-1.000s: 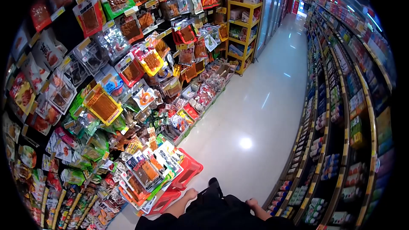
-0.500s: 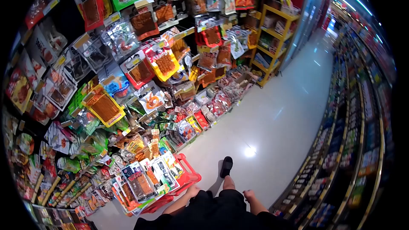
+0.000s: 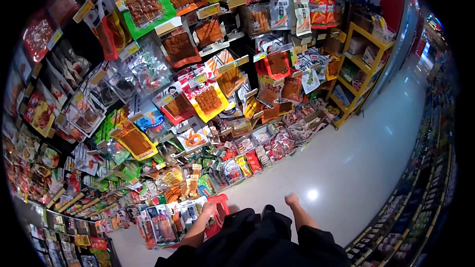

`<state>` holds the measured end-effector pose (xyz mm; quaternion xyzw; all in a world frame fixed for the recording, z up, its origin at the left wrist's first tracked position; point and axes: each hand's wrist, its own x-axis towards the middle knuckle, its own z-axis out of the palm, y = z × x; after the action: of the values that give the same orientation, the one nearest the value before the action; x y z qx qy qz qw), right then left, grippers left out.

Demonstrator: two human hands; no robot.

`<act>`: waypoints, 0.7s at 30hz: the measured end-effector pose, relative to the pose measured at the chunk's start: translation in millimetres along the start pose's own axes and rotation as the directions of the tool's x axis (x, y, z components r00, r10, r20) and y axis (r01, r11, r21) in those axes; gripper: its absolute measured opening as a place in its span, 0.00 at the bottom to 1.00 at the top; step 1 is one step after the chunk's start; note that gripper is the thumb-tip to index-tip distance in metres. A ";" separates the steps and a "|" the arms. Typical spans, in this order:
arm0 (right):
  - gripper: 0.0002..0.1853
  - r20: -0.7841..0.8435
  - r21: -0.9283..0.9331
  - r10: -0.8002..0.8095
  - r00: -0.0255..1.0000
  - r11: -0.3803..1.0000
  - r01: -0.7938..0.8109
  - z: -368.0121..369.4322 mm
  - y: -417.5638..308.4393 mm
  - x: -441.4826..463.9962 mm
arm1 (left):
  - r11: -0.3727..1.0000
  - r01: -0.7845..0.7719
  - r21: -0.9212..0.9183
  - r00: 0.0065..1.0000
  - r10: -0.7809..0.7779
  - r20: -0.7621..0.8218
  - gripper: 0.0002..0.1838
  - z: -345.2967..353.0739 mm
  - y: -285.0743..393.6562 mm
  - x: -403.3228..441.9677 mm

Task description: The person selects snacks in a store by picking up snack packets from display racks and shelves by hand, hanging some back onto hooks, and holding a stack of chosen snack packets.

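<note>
"What step am I looking at from here?"

"I'd judge it a pause beside the stacked snack packets (image 3: pixel 163 227), which lie next to and partly on the red plastic stool (image 3: pixel 222 199), below the hanging display. My left hand (image 3: pixel 208 209) is at their near edge, by the stool."

"Holding anything?"

"I can't tell; its fingers are too small and blurred to read, nor can I say how open they are. My right hand (image 3: pixel 292 200) is out over the floor (image 3: pixel 277 178), fingers seemingly curled, nothing visible in it. I can't judge how tightly."

"What would handling call for?"

"A grip on the stack would want support underneath, I think; those flat, glossy packets could slide."
</note>
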<state>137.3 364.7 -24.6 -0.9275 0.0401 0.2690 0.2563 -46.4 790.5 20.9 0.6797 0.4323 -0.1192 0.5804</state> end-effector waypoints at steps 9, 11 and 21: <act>0.18 -0.151 0.397 -0.566 0.811 0.716 0.574 -118.1 -356.3 123.7 | 0.734 -0.680 0.003 0.684 0.635 -0.360 0.12 -26.7 316.3 99.2; 0.18 -0.189 0.443 -0.593 0.783 0.660 0.607 -124.3 -408.0 135.4 | 0.728 -0.679 -0.093 0.683 0.580 -0.443 0.18 -32.7 355.5 121.4; 0.24 -0.432 0.365 -0.581 0.690 0.587 0.723 -149.0 -548.5 185.9 | 0.669 -0.742 -0.031 0.529 0.557 -0.640 0.22 -12.5 416.8 170.4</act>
<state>483.4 777.1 235.8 -0.8002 -0.2027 0.0066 0.5645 353.9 898.0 197.4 0.6968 0.3110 0.3894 0.5159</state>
